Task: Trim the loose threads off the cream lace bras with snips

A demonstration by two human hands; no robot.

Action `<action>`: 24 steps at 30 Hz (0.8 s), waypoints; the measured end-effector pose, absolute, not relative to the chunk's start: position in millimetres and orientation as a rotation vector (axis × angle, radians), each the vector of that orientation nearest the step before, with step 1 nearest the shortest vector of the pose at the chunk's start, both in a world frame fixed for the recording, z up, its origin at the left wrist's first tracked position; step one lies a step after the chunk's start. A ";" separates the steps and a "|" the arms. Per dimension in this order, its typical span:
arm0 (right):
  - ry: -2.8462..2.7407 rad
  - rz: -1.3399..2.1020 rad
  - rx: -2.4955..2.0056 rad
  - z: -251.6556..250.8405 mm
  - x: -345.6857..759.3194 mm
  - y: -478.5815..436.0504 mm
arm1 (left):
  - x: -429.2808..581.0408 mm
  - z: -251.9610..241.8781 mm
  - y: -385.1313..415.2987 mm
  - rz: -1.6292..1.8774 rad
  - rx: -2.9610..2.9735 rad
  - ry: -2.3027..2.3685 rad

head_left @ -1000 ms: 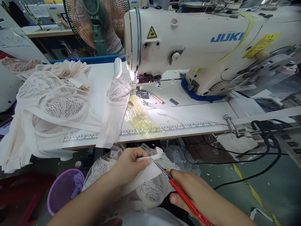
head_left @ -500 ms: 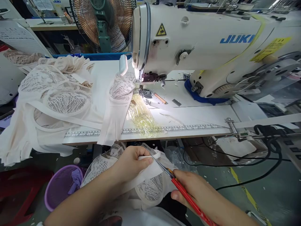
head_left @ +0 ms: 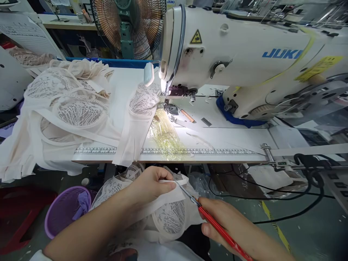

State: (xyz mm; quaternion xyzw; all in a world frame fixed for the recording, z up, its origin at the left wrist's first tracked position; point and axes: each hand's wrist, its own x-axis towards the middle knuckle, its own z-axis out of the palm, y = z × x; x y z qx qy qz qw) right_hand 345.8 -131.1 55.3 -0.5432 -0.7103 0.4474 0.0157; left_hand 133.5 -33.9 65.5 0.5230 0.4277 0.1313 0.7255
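Note:
My left hand (head_left: 154, 186) pinches the edge of a white fabric band on a lace bra (head_left: 170, 216) that lies over my lap. My right hand (head_left: 221, 221) is wrapped around red-handled scissors (head_left: 217, 225). Their slim metal tip points up and left and meets the band's edge beside my left fingertips. The handles look close together, and the exact spot at the tip is too small to make out. Another lace bra piece (head_left: 143, 105) lies on the table by the sewing machine's needle, its end hanging over the front edge.
The sewing machine (head_left: 231, 47) stands at the back right of the white table (head_left: 231, 136). A heap of lace bras (head_left: 78, 112) covers its left side. Behind stands a fan (head_left: 127, 29). A purple basket (head_left: 66, 214) and red stool (head_left: 24, 210) stand lower left; black cables (head_left: 285, 197) hang at right.
The view has shifted slightly, so the machine and fan appear farther right. The scissors' blades look closer together at the band's edge. My left hand keeps its pinch on the bra.

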 end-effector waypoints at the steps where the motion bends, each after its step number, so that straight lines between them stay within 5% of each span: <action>1: -2.219 1.389 -1.693 55.6 345.7 -130.7 | 133.6 65.1 -33.7 0.284 1.164 0.939; 10: -1.962 1.547 -1.636 46.7 344.6 -134.7 | 134.0 62.1 -34.6 0.318 1.129 0.929; 24: -1.689 1.286 -1.716 36.5 352.5 -131.2 | 126.2 61.1 -31.2 0.373 1.181 0.879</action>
